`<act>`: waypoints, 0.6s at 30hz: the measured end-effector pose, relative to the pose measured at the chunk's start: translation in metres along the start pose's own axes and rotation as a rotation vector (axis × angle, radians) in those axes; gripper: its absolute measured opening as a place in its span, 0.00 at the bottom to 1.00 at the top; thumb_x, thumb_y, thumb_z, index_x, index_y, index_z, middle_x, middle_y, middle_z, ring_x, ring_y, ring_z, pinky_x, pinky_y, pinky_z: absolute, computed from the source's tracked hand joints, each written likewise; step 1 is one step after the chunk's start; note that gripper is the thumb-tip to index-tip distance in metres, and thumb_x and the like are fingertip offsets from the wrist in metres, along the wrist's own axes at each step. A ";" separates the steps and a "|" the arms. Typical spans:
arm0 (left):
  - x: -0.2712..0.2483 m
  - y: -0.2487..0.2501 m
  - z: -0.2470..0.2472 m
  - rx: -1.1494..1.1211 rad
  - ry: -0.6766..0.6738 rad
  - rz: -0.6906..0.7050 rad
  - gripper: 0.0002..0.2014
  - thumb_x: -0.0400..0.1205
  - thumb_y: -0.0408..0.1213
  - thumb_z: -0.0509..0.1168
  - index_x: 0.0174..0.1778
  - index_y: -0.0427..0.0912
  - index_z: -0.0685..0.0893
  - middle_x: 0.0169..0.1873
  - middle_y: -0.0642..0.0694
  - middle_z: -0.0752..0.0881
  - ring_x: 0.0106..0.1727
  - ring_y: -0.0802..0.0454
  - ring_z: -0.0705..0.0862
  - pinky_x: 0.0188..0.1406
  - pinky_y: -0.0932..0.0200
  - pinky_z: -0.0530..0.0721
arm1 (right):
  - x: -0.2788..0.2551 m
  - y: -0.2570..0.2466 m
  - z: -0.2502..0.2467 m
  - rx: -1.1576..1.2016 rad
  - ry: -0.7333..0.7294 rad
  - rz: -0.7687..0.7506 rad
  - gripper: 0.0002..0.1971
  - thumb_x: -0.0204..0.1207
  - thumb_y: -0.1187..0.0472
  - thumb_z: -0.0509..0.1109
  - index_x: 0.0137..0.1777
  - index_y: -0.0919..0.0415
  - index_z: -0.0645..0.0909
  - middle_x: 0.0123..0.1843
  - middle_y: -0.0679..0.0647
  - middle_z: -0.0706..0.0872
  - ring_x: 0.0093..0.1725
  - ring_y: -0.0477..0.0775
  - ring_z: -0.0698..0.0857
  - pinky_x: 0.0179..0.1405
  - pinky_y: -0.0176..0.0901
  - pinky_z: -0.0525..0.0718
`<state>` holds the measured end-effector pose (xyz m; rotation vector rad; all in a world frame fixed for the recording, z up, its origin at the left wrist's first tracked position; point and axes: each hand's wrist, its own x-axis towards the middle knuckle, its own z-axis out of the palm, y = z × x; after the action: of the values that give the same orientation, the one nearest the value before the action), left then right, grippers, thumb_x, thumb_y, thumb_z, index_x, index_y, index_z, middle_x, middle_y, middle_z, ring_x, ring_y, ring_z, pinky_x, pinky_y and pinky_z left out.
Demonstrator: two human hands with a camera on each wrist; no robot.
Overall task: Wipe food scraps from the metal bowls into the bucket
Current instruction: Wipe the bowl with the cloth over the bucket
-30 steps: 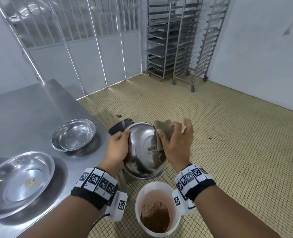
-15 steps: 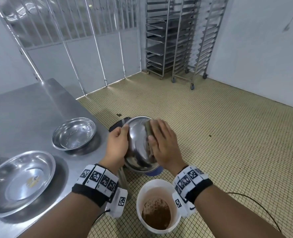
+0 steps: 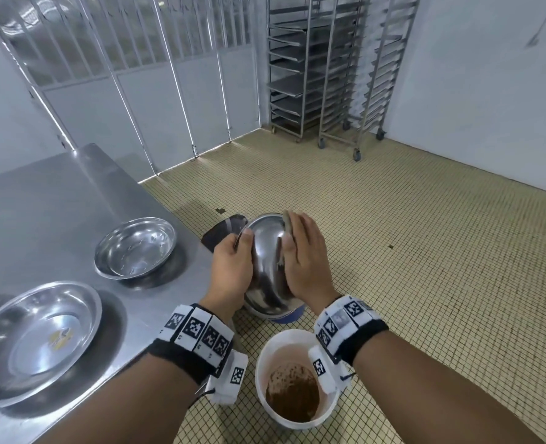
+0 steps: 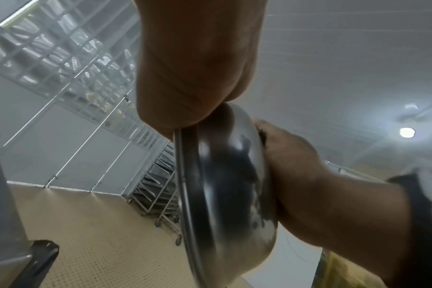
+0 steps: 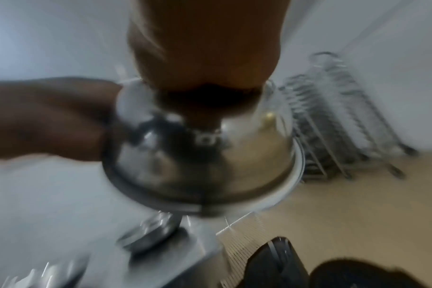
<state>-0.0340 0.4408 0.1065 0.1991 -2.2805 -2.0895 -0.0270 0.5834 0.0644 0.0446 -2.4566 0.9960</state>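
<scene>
Two empty steel bowls sit on the table at the left: a wide shallow bowl nearest the edge, a smaller deeper bowl beyond it. Just right of the table, the left hand grips the rim of a third bowl, thumb on the outside, holding it tipped on edge with its underside toward the person. The right hand lies flat against that underside, fingers straight, pressing a brownish cloth to the metal. The bowl hangs above a blue-rimmed container on the floor. Nearer the person stands the white bucket, brown scraps at its bottom. I'd judge the bowl light, stiff and slick; the rolled rim is the sure hold, since smooth sides could slip under the wiping pressure.
</scene>
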 end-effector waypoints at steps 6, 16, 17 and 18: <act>0.019 0.016 -0.009 -0.107 0.108 0.014 0.18 0.90 0.49 0.65 0.40 0.39 0.81 0.29 0.42 0.83 0.32 0.50 0.83 0.34 0.53 0.84 | -0.044 0.012 0.009 -0.110 -0.084 -0.412 0.30 0.92 0.46 0.47 0.91 0.55 0.51 0.93 0.59 0.48 0.91 0.65 0.45 0.87 0.74 0.52; 0.011 0.010 -0.008 0.124 -0.129 0.147 0.19 0.91 0.49 0.62 0.37 0.44 0.80 0.22 0.53 0.81 0.26 0.53 0.79 0.29 0.49 0.79 | 0.016 0.003 -0.029 0.354 0.080 0.308 0.21 0.93 0.47 0.50 0.73 0.51 0.81 0.70 0.44 0.84 0.67 0.39 0.80 0.76 0.52 0.78; 0.009 0.009 -0.008 0.131 -0.153 0.167 0.19 0.91 0.48 0.62 0.37 0.42 0.80 0.22 0.53 0.80 0.25 0.52 0.78 0.27 0.50 0.77 | 0.021 0.000 -0.035 0.342 0.091 0.305 0.20 0.93 0.50 0.51 0.65 0.53 0.84 0.60 0.45 0.88 0.58 0.37 0.83 0.70 0.52 0.82; 0.007 0.009 -0.008 0.145 -0.170 0.184 0.19 0.92 0.48 0.62 0.38 0.41 0.79 0.21 0.53 0.79 0.23 0.52 0.77 0.25 0.52 0.75 | 0.026 -0.004 -0.040 0.333 0.110 0.289 0.20 0.94 0.51 0.51 0.59 0.55 0.85 0.52 0.47 0.89 0.50 0.36 0.83 0.64 0.50 0.84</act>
<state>-0.0406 0.4331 0.1157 -0.1856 -2.4397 -1.9202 -0.0327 0.6111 0.1031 -0.2546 -2.2131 1.4824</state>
